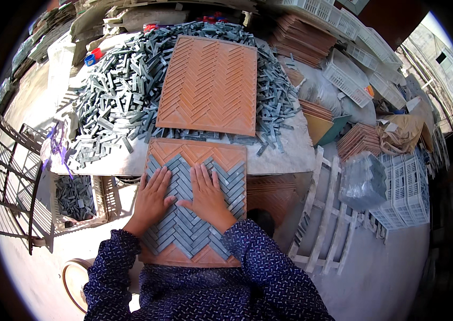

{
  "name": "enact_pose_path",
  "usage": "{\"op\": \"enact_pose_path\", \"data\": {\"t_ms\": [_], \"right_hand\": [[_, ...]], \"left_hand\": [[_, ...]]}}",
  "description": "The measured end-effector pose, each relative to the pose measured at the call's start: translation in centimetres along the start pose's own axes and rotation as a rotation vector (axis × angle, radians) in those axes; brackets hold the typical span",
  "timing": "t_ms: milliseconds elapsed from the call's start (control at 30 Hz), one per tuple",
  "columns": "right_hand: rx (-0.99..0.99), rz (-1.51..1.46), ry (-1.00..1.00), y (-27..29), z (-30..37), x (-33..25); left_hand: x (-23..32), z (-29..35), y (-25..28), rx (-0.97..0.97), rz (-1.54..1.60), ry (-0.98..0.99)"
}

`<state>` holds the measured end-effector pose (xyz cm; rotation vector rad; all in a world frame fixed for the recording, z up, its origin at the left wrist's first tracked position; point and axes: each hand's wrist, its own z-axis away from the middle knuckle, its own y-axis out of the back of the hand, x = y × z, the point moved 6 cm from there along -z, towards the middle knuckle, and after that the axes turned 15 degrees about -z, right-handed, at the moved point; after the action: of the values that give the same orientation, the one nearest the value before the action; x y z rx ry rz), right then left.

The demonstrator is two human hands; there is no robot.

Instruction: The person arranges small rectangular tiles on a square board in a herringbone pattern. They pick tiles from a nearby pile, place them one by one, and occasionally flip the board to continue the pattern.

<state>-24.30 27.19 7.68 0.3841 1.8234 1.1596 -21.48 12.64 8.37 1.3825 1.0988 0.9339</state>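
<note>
Both my hands lie flat on a herringbone sheet of grey stone strips [183, 230] set in an orange mould tray [154, 259]. Toward the left side of the sheet rests my left hand [153, 199], fingers stretched forward. My right hand [208, 198] presses on its middle right, fingers extended and thumb pointing at the left one. Bare orange grooves show at the tray's far and near ends. Beyond it, a second orange mould tray [207, 85] with unfilled grooves lies on a large heap of loose stone strips [114, 101].
A crate of strips [101, 206] stands below the table [290, 155] at left, by a metal railing [31, 198]. To the right are a wooden pallet [320, 214], stacked white crates [405, 187], a wrapped bundle [362, 179] and stacked orange trays [301, 40].
</note>
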Motion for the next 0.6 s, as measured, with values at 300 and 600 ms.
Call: {"op": "enact_pose_path", "data": {"t_ms": [300,600], "right_hand": [[0.067,-0.029,-0.16,1.4,1.8,2.9],[0.001,-0.02,-0.205,2.6,2.9,4.0]], "left_hand": [[0.0,0.0,0.5,0.007,0.025,-0.009],[-0.6,0.4,-0.3,0.014,0.046,0.028]]}}
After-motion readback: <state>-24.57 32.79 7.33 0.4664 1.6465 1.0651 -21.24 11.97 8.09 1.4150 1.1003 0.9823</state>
